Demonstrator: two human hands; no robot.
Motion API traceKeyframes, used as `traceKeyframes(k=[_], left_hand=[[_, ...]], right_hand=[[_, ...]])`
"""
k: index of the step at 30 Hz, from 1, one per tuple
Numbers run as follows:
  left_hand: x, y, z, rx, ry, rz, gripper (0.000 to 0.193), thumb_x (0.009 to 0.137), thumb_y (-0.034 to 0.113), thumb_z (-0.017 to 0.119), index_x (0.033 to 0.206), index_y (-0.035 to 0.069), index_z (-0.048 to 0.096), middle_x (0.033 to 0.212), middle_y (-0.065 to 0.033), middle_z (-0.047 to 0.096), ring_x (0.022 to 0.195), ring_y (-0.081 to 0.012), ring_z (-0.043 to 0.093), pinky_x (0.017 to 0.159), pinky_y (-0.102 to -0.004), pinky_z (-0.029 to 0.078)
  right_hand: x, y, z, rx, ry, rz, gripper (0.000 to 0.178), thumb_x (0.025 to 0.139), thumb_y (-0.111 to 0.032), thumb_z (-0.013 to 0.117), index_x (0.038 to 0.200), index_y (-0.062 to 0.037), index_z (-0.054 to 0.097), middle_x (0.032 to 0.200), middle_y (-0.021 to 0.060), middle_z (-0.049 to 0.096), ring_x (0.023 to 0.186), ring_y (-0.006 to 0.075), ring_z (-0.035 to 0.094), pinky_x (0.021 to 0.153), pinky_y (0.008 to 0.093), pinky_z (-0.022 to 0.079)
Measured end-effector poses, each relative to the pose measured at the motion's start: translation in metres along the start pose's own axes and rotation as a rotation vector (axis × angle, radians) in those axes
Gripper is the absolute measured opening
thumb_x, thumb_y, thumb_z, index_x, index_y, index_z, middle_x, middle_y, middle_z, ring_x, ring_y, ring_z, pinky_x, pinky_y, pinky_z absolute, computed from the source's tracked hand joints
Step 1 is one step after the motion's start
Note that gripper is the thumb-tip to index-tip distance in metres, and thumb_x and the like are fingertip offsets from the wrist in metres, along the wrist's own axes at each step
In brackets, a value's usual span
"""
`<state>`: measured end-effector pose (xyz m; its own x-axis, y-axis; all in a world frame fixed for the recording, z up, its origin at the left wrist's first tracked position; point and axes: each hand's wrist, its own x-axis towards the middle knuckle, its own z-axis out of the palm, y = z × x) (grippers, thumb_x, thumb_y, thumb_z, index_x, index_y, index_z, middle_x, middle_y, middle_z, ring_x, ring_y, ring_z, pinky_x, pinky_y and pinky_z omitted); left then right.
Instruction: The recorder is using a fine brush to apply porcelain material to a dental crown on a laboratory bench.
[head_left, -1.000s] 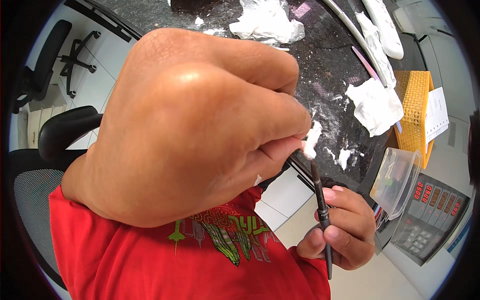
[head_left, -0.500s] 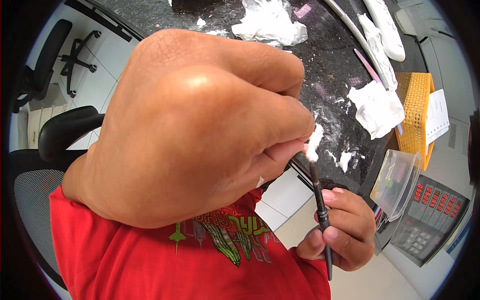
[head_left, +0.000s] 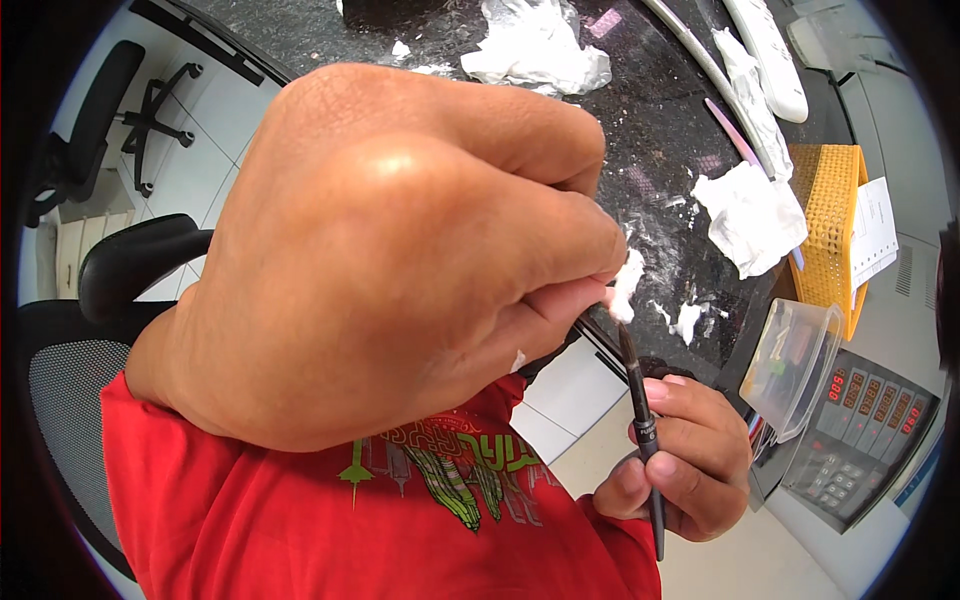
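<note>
My left hand [head_left: 400, 250] fills the middle of the view, closed, with thumb and index finger pinched together. What the pinch holds is hidden behind the fingers. A white lump [head_left: 627, 285] shows right at those fingertips; I cannot tell whether it is held or lies on the table behind. My right hand [head_left: 695, 455], lower right, grips a slim dark-handled paintbrush [head_left: 643, 425] between thumb and fingers. The brush stands nearly upright, its dark bristle tip just below the white lump and close to the left fingertips.
The black worktop [head_left: 660, 130] carries white smears, crumpled white tissues [head_left: 750, 220], a pink tool [head_left: 733, 132] and a grey hose [head_left: 710, 60]. At right are a yellow basket [head_left: 825, 230], a clear plastic tub [head_left: 790, 370] and a control panel [head_left: 860, 440]. A black chair [head_left: 75, 400] is left.
Both hands and the brush stay almost where they were; the left hand has shifted very slightly. The panel's red digits look different.
</note>
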<state>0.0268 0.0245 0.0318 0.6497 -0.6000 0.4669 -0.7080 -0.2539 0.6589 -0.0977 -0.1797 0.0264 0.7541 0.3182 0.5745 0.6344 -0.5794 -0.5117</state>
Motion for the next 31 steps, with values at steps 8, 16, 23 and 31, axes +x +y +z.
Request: traceKeyframes(k=[8,16,23,31], left_hand=[[0.000,0.002,0.002,-0.006,0.011,-0.007,0.020,0.057,-0.002,0.075,0.076,0.003,0.068,0.063,-0.0047,0.054,0.049,-0.0116,0.053,0.042,-0.0232,0.037],[0.002,0.006,0.003,-0.024,0.080,0.000,0.020,0.058,-0.001,0.075,0.076,0.003,0.069,0.063,-0.0047,0.054,0.050,-0.0122,0.054,0.042,-0.0238,0.037],[0.001,-0.003,0.004,-0.102,0.095,-0.001,0.019,0.058,0.001,0.076,0.076,0.003,0.069,0.062,-0.0046,0.054,0.049,-0.0123,0.053,0.041,-0.0238,0.037],[0.003,0.005,0.002,-0.029,0.093,0.014,0.018,0.058,0.000,0.075,0.075,0.003,0.068,0.061,-0.0049,0.055,0.049,-0.0119,0.054,0.041,-0.0233,0.037]], right_hand=[[0.002,-0.001,0.001,0.003,-0.014,0.020,0.028,0.080,-0.011,0.065,0.103,-0.0033,0.050,0.072,0.0093,0.058,0.074,0.0275,0.064,0.069,0.0414,0.055],[0.001,-0.001,0.003,-0.007,0.028,0.024,0.027,0.081,-0.010,0.064,0.103,-0.0031,0.050,0.072,0.0096,0.058,0.073,0.0271,0.064,0.068,0.0407,0.056],[0.001,0.003,0.005,0.003,0.034,-0.017,0.027,0.082,-0.011,0.064,0.102,-0.0018,0.049,0.070,0.0099,0.058,0.072,0.0272,0.063,0.068,0.0401,0.056],[0.002,0.002,0.004,-0.004,0.026,-0.018,0.027,0.081,-0.011,0.064,0.101,-0.0021,0.049,0.070,0.0095,0.057,0.072,0.0271,0.063,0.067,0.0393,0.056]])
